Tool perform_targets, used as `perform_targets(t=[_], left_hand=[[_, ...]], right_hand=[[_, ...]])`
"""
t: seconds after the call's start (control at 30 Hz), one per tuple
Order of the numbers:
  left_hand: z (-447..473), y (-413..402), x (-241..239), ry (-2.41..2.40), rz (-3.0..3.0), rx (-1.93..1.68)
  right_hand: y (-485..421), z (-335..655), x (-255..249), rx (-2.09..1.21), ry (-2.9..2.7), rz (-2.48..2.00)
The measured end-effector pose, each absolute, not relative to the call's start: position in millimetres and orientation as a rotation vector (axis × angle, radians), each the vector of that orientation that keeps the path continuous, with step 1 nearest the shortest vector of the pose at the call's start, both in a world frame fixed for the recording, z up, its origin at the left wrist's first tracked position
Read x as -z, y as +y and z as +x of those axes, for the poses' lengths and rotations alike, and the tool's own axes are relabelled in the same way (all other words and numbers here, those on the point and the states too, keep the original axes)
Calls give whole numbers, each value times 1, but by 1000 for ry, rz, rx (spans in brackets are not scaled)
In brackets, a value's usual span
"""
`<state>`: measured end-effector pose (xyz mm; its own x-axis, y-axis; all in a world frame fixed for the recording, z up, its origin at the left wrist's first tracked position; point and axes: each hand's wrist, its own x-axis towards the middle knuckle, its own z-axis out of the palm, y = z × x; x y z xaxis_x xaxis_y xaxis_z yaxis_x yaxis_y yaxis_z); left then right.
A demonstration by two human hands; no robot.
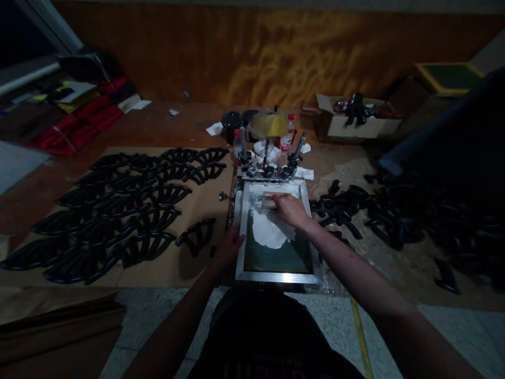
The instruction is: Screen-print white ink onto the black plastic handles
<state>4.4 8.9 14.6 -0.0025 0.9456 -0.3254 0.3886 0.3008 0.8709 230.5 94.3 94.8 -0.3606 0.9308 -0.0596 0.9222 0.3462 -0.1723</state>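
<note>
In front of me lies a screen printing frame with a metal rim and green mesh. A pool of white ink spreads over the middle of the mesh. My right hand is closed around a squeegee near the far end of the frame, just beyond the thick ink. At the frame's left edge is my left hand, dark and in shadow; its thumb shows by the rim, but the other fingers are hidden. A few curved black pieces lie on cardboard just left of it.
Rows of black curved pieces cover the cardboard at left; loose ones are heaped at right. Behind the frame stand clamps, bottles and dark tubs. A cardboard box sits at the back right, red cloth at left.
</note>
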Motion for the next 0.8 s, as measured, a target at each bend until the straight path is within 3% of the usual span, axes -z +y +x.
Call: perform_targets(t=[0.27, 0.5, 0.6, 0.8], left_hand=[[4, 7, -12, 1556, 1269, -709], [5, 5, -20, 1580, 1230, -693], [7, 5, -23, 1592, 1235, -698], [4, 5, -47, 1602, 1263, -657]], right_hand=[[46, 254, -86, -523, -2972, -1104], [37, 250, -71, -368, -2773, -1244], [24, 253, -61, -476, -2824, -1156], [75, 245, -101, -411, -2549, -1463]])
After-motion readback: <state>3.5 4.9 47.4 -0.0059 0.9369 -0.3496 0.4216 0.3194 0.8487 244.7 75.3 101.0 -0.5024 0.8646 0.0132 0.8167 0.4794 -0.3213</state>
